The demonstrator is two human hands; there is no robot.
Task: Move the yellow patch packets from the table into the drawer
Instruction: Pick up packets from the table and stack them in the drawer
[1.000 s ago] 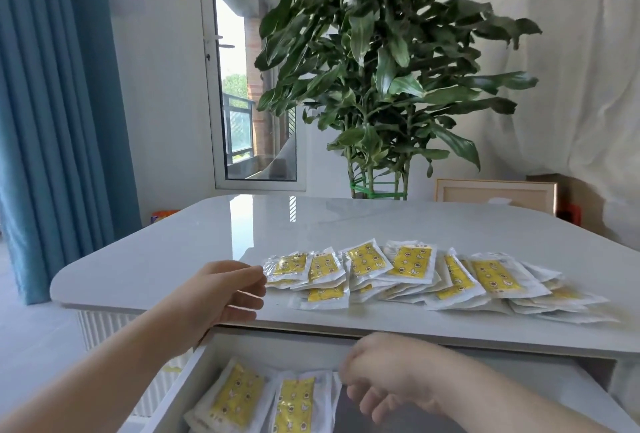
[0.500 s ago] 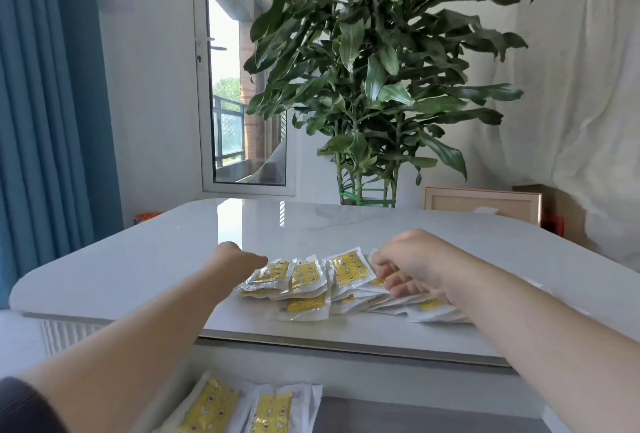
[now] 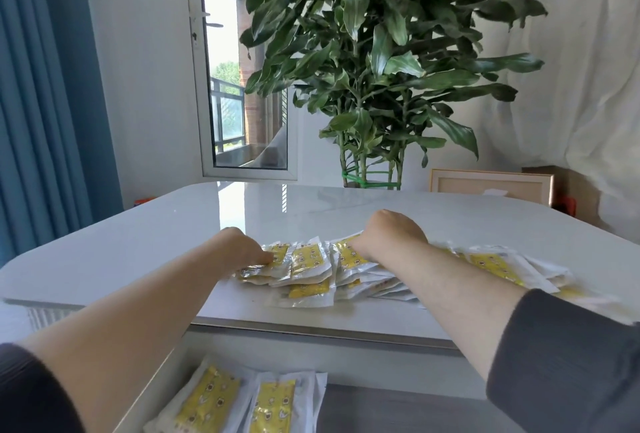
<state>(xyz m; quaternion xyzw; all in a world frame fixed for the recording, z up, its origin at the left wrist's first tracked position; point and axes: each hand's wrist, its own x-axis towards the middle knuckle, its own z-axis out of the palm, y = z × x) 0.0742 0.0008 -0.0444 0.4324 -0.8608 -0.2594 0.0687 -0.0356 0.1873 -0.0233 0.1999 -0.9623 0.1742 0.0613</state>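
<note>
A row of overlapping yellow patch packets [image 3: 308, 259] lies on the white table [image 3: 156, 245] near its front edge, running off to the right [image 3: 491, 264]. My left hand [image 3: 239, 247] is at the row's left end, its curled fingers and thumb pinching the leftmost packet [image 3: 278, 252]. My right hand [image 3: 391, 233] sits on top of the middle of the row. Its fingers are hidden behind the back of the hand. Below the table edge the open drawer [image 3: 398, 412] holds two packets [image 3: 207, 398] side by side at its left.
A large potted plant [image 3: 381, 68] stands behind the table, with a wooden frame [image 3: 488, 183] leaning beside it. A blue curtain [image 3: 41, 103] hangs at the left and a glass door [image 3: 242, 86] is at the back. White cloth covers the right wall.
My right hand rose from the drawer onto the middle of the packet row. My left hand slid forward onto the leftmost packet. The view has tilted down and closer.
</note>
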